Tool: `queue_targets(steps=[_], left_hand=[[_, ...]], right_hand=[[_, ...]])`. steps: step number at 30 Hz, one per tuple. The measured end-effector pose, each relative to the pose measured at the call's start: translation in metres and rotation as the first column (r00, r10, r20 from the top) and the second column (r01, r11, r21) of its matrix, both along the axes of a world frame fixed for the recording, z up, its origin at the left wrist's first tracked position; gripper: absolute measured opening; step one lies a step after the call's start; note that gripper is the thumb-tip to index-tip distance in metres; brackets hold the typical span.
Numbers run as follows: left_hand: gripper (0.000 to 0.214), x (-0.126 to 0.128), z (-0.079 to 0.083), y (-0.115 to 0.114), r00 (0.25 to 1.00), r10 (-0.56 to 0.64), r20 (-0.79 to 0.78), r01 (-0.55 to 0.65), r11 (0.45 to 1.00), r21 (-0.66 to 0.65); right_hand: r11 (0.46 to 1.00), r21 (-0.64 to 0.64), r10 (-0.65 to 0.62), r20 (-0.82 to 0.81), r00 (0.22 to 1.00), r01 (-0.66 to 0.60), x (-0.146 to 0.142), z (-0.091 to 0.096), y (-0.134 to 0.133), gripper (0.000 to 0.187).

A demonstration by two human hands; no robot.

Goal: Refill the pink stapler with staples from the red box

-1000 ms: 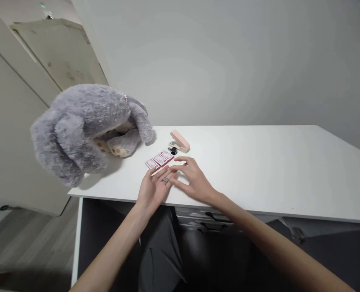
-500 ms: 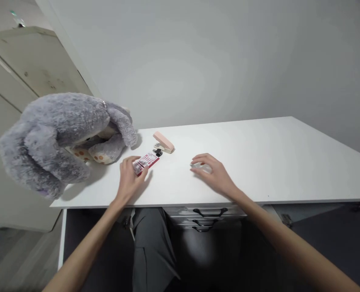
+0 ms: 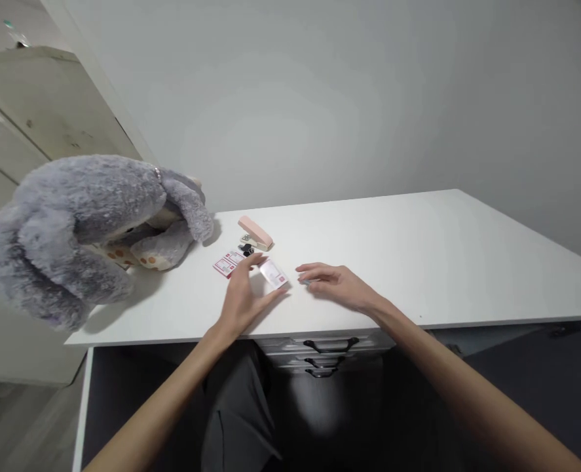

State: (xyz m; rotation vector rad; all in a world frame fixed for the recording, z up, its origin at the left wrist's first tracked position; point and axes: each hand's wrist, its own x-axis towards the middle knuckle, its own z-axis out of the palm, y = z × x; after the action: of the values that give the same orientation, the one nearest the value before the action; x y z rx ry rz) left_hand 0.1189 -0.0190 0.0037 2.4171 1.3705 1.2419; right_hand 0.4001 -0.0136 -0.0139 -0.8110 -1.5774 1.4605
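Note:
My left hand [image 3: 243, 303] grips a small white card with red print [image 3: 273, 274] between its thumb and fingers, tilted just above the table. To the right, my right hand [image 3: 338, 287] has its fingers curled toward the thumb around something small and greyish, too hidden to name. A gap separates the two hands. Behind my left hand lie more red-and-white cards [image 3: 225, 263], partly covered by the fingers. Beside them are small black clips [image 3: 245, 250], their exact kind unclear. A pink and cream stapler [image 3: 257, 233] rests just beyond, its top arm raised.
A large grey plush toy [image 3: 98, 203] slumps on the left end of the white table [image 3: 418, 262], against a pale wall. Black-handled drawers [image 3: 329, 347] sit under the front edge. A beige cabinet [image 3: 35, 111] stands at the left.
My left hand has moved right, away from the other cards, with one card in it. My right hand has shifted slightly left and its fingers have drawn closer together. The view has shifted slightly.

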Motion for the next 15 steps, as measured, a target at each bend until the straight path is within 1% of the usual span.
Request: queue_targets(steps=[2,4,6,7,8,10,12,13,15], left_hand=[[0.084,0.030,0.002,0.012,0.995,-0.100,0.029,0.100,0.995,0.000],[0.086,0.050,0.003,0.023,0.977,-0.194,0.092,0.197,0.980,-0.026],[0.090,0.058,0.004,0.033,0.938,-0.273,0.214,0.297,0.951,-0.090],[0.086,0.058,0.004,0.038,0.907,-0.298,0.298,0.351,0.925,-0.144],[0.079,0.058,0.004,0.044,0.869,-0.307,0.388,0.409,0.888,-0.212],[0.060,0.054,0.002,0.054,0.791,-0.273,0.548,0.517,0.778,-0.357],[0.052,0.052,-0.001,0.061,0.729,-0.202,0.654,0.591,0.668,-0.452],[0.052,0.051,-0.003,0.063,0.704,-0.170,0.689,0.613,0.635,-0.470],[0.053,0.051,-0.005,0.064,0.658,-0.126,0.742,0.640,0.613,-0.463]], right_hand=[[0.999,-0.037,0.003,-0.042,0.999,-0.005,0.000,-0.003,0.004,0.029],[0.995,-0.087,-0.052,-0.095,0.994,0.044,0.002,-0.007,0.007,0.033],[0.988,-0.137,-0.097,-0.140,0.985,0.078,0.004,-0.008,0.011,0.037],[0.985,-0.155,-0.102,-0.163,0.981,0.077,0.005,-0.009,0.013,0.039],[0.983,-0.174,-0.097,-0.185,0.978,0.065,0.005,-0.008,0.015,0.041],[0.977,-0.214,-0.073,-0.231,0.970,0.023,0.006,-0.007,0.020,0.045],[0.969,-0.246,-0.050,-0.278,0.959,-0.020,0.007,-0.007,0.024,0.048],[0.967,-0.254,-0.047,-0.299,0.953,-0.032,0.007,-0.007,0.026,0.049],[0.966,-0.256,-0.049,-0.328,0.944,-0.039,0.007,-0.007,0.029,0.047]])
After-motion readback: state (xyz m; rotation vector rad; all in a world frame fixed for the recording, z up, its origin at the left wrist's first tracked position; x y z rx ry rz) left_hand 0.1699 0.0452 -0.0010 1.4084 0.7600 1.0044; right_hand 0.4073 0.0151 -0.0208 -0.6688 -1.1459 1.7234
